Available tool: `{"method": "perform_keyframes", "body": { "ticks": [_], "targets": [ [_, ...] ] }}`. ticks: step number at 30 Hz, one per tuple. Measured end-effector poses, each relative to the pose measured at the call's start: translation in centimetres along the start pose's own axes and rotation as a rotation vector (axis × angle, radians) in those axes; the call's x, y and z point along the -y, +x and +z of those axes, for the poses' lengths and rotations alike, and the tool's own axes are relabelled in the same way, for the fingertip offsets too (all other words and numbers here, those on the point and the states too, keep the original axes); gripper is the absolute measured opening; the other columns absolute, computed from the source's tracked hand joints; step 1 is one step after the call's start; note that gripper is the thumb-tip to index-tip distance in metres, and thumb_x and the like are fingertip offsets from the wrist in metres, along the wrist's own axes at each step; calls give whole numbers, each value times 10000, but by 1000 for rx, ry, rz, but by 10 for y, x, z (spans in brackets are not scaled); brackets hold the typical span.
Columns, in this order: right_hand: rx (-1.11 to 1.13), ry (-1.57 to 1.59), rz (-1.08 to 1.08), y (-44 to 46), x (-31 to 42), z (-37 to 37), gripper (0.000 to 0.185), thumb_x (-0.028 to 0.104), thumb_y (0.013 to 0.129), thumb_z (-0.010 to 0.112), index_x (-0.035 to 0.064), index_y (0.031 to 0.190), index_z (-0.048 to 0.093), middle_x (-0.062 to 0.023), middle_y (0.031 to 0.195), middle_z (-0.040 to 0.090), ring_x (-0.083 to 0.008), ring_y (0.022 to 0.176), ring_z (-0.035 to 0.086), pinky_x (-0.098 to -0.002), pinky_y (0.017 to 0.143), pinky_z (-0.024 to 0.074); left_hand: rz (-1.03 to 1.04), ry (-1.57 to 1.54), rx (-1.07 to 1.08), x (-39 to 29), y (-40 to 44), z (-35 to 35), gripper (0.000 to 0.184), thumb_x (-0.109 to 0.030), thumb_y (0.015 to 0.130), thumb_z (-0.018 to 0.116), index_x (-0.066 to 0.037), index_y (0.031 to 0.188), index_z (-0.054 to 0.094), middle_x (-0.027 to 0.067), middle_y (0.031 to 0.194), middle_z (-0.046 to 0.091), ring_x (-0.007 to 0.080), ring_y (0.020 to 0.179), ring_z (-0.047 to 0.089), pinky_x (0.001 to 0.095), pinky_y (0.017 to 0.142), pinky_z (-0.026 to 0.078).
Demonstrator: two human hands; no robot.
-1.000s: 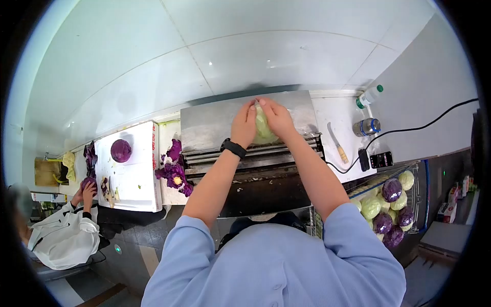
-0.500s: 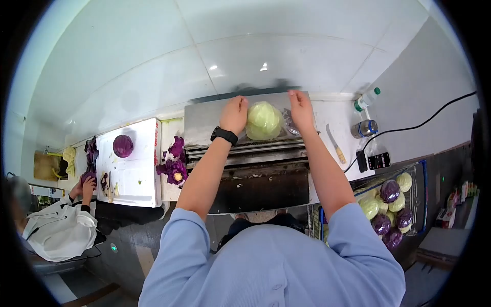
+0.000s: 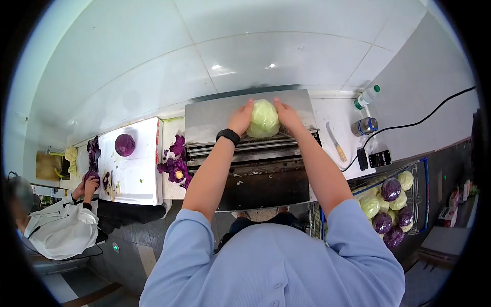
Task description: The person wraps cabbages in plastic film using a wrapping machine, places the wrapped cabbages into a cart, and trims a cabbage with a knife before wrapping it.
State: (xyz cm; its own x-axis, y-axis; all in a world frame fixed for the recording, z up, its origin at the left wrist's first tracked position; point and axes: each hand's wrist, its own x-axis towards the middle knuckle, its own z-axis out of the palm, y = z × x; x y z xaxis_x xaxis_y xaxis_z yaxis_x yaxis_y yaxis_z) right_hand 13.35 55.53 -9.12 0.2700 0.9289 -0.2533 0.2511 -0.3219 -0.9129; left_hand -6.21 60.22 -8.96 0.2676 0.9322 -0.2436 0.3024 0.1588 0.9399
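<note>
The left hand [image 3: 241, 120] and the right hand [image 3: 287, 115] hold a pale green cabbage [image 3: 264, 118] between them, one on each side. The fingers of each hand lie close together, with their tips at the far part of its sides; how firmly they press, I cannot tell. The cabbage has a shiny clear film over it and sits at the near part of a metal plate [image 3: 212, 116], just beyond the metal bars [image 3: 245, 152]. A black watch [image 3: 228, 135] is on the left wrist.

To the right of the plate, on the white desk [image 3: 319, 113], lie a knife [image 3: 336, 142] with a wooden handle and a phone [image 3: 380, 159]. A jar [image 3: 364, 127] and a green-capped bottle [image 3: 367, 97] are farther back, near the wall, and a black cable [image 3: 424, 123] runs past the jar. Below the desk's right end, a cart [image 3: 425, 199] holds green and purple cabbages.

To the left, purple leaves [image 3: 176, 166] lie between the plate and a white board [image 3: 140, 179], which bears a purple cabbage [image 3: 125, 145]. At the far left, a co-worker in white [image 3: 64, 233] has both hands at another purple cabbage [image 3: 92, 176].
</note>
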Motion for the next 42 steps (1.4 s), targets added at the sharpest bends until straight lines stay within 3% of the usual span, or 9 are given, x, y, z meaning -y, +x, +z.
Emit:
{"method": "perform_keyframes", "body": {
  "ticks": [5, 11, 14, 19, 22, 28, 31, 41, 42],
  "targets": [
    [86, -179, -37, -12, 26, -13, 672, 554, 1011, 486, 24, 1419, 550, -288, 1380, 574, -396, 1325, 528, -436, 1096, 409, -46, -33, 53, 7, 8, -1, 947, -709, 967, 446, 153, 1356, 500, 320, 1309, 599, 393, 1263, 570, 412, 1049, 444],
    [339, -274, -580, -34, 20, -22, 1107, 391, 677, 916, 113, 1565, 317, -246, 1466, 467, -415, 1336, 495, -458, 1119, 409, -23, 61, 212, -19, -25, -14, 954, -688, 981, 462, 106, 1494, 334, 263, 1441, 499, 326, 1320, 505, 402, 1104, 396],
    [258, -242, -580, -33, 23, -10, 1185, 393, 566, 962, 117, 1541, 347, -240, 1429, 499, -410, 1313, 513, -452, 1110, 428, -60, 22, 196, -13, -13, -12, 981, -707, 959, 484, 124, 1463, 349, 279, 1402, 522, 349, 1304, 521, 406, 1090, 412],
    [210, -306, -539, -49, 38, -11, 1131, 375, 562, 954, 109, 1505, 389, -238, 1405, 515, -404, 1299, 522, -451, 1095, 443, 1, 14, 98, -15, -28, -13, 1010, -754, 934, 466, 164, 1356, 473, 298, 1285, 607, 368, 1226, 592, 402, 1046, 448],
    [211, -216, -525, -60, 34, -13, 1112, 377, 559, 953, 115, 1491, 408, -232, 1381, 528, -403, 1278, 533, -451, 1084, 451, -107, -46, 228, -2, -23, -19, 1025, -779, 932, 428, 172, 1295, 546, 291, 1250, 634, 349, 1210, 599, 401, 1032, 452],
    [190, -269, -531, -105, 40, -18, 1074, 377, 575, 948, 108, 1474, 425, -216, 1349, 537, -396, 1248, 547, -450, 1064, 460, -185, -66, 386, -27, -75, -26, 814, -664, 1024, 384, 29, 1435, 501, 170, 1390, 578, 246, 1254, 545, 362, 1079, 410],
    [169, -252, -544, -128, 42, -19, 1077, 378, 576, 949, 99, 1473, 422, -216, 1353, 526, -393, 1250, 543, -449, 1064, 459, -64, -38, 296, -24, -94, -20, 955, -723, 989, 379, 161, 1313, 540, 280, 1286, 619, 312, 1194, 592, 374, 1037, 439],
    [147, -207, -650, -178, 24, -20, 1089, 303, 564, 964, 43, 1470, 418, -192, 1415, 502, -337, 1326, 501, -415, 1108, 411, -17, -41, 339, -1, -138, -15, 820, -641, 1026, 405, 120, 1280, 573, 250, 1237, 647, 283, 1162, 608, 372, 1004, 456],
    [200, -172, -530, -183, 24, -20, 1082, 315, 571, 960, 34, 1466, 420, -188, 1392, 537, -331, 1293, 540, -409, 1096, 426, -15, -16, 351, 1, -142, -16, 805, -637, 1028, 404, 110, 1268, 585, 242, 1215, 660, 282, 1136, 621, 375, 986, 466]
  ]
}}
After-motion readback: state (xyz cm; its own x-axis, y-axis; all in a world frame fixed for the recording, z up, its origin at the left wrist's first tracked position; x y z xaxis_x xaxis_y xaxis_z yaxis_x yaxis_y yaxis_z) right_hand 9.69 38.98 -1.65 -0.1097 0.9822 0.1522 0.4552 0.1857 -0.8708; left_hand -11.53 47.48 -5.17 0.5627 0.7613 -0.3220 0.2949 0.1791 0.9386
